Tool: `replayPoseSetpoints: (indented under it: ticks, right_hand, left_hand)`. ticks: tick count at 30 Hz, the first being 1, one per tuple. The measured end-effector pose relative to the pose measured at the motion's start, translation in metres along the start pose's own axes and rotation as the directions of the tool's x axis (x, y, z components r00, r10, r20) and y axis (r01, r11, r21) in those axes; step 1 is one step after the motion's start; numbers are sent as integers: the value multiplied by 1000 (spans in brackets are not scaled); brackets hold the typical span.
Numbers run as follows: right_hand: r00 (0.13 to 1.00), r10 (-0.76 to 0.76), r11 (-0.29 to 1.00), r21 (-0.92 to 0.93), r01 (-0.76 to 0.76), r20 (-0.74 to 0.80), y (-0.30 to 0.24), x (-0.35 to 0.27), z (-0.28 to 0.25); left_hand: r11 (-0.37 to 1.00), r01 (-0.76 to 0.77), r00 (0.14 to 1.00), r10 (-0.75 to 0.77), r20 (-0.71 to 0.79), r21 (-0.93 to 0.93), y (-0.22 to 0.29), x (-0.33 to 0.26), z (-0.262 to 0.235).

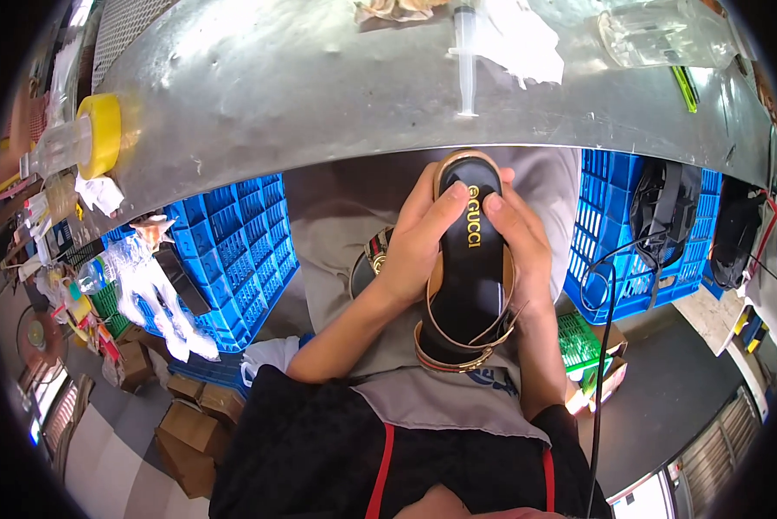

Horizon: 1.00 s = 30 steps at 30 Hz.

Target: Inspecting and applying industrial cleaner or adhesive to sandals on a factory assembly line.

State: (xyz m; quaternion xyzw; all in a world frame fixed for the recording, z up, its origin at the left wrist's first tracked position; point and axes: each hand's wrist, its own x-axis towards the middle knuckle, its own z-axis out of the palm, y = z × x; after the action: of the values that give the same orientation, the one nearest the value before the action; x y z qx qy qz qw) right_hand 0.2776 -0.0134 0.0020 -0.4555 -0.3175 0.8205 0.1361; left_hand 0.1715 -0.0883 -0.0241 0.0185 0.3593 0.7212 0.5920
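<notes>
A black sandal with a tan edge and a strap at its heel end is held over my lap, just below the table edge. My left hand wraps its left side, with the thumb pressed on the insole near the toe. On the other side my right hand grips it the same way, thumb on the insole. Gold lettering runs along the insole between the thumbs. Partly hidden behind my left wrist, a second sandal with a striped strap and a gold buckle rests on my lap.
Across the metal table lie a syringe, white paper, a clear jar, a green cutter and a yellow tape roll. Blue crates flank my legs. A black cable hangs at right; cardboard boxes sit lower left.
</notes>
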Motion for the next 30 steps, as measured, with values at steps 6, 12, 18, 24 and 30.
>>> replayPoseSetpoints:
  ticks: [6, 12, 18, 24, 30]
  right_hand:
    - [999, -3, 998, 61, 0, 46, -10, 2, -13]
    - [1000, 7, 995, 102, -8, 8, -21, -2, -6]
    - [1000, -28, 998, 53, 27, 13, -22, 1, 3]
    - [999, 34, 997, 64, -35, 14, -26, 0, 8]
    - [998, -51, 998, 47, 52, -23, -13, -2, 14]
  left_hand:
    - [1000, -16, 1000, 16, -5, -25, -9, 6, 12]
    - [999, -15, 1000, 15, 12, -38, -11, 10, 21]
    - [999, 28, 996, -27, -90, 20, 0, 10, 31]
    - [998, 55, 993, -52, -109, 24, 9, 11, 30]
    - [990, 136, 987, -139, -77, -37, 21, 11, 27]
